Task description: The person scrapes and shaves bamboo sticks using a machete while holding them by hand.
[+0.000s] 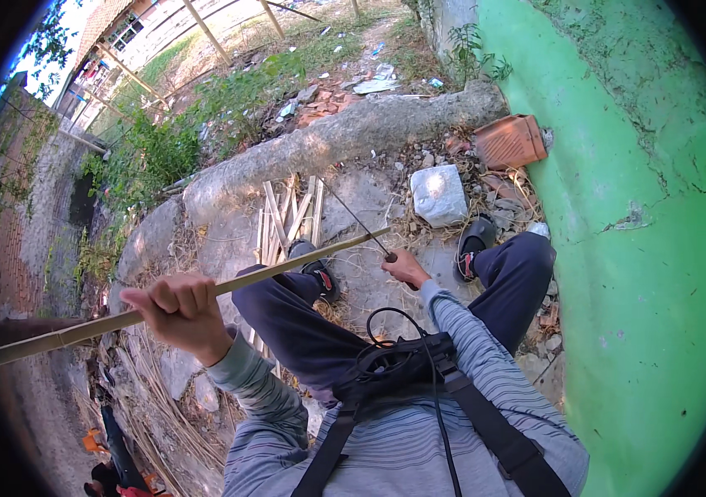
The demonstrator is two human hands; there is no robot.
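Observation:
My left hand (181, 315) is wrapped round a long bamboo strip (295, 263), which slants from the lower left up toward the middle. My right hand (408, 268) grips the dark handle of a long thin knife (351, 211). Its narrow blade points up and to the left, away from me, and crosses the strip near its far end. Whether the edge touches the bamboo or only passes by it, I cannot tell. Beyond my left foot lies a bundle of pale split bamboo pieces (297, 214).
A whitish stone block (439, 195) sits before my right shoe, with an orange clay tile (512, 141) behind it. A green wall (635, 273) rises close on my right. Ahead runs a low concrete ridge (328, 141). Long thin strips (150, 398) and another person (125, 455) are at lower left.

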